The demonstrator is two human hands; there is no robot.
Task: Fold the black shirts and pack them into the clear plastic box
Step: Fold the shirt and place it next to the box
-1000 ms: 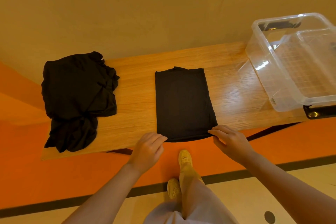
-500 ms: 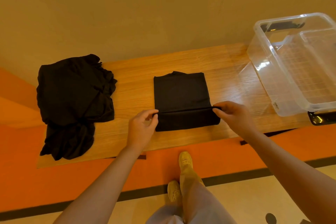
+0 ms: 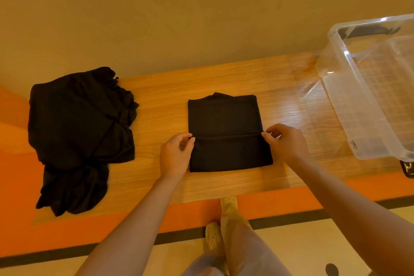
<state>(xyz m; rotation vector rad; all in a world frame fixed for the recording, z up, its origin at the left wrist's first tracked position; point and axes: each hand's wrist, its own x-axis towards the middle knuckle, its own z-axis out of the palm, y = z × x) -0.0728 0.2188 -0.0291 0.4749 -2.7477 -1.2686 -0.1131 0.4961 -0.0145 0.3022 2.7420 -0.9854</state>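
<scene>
Shirt [image 3: 228, 132] lies mid-surface [image 3: 224, 78], already narrowed to a strip; collar at far end, near end doubled up over itself.

L hand [image 3: 175, 155] pinches the left corner of the raised hem; R hand [image 3: 285, 142] pinches the right corner. Both grasp the same folded edge, which runs level across the cloth, approx halfway up.

Step in hand, as I read it: carrying the hem up toward the collar to finish the fold.

How to do it well:
- Keep both corners level w/ each other so the edge lands square, not skewed.
- Keep cloth taut betw. your hands; slack will bunch in the middle.
- Match side edges to the layer beneath before letting go.
- Lay it down, don't drop it. Thin knit likely slides and creases easily.
- Smooth w/ flat palm after release, then lift as one packet.

Clear plastic box [image 3: 336, 87] sits at your right, far end of surface, partly out of frame; no shirts seen in the part that shows. Pile of unfolded black shirts [image 3: 78, 132] waits at left, overhanging the near edge.
</scene>
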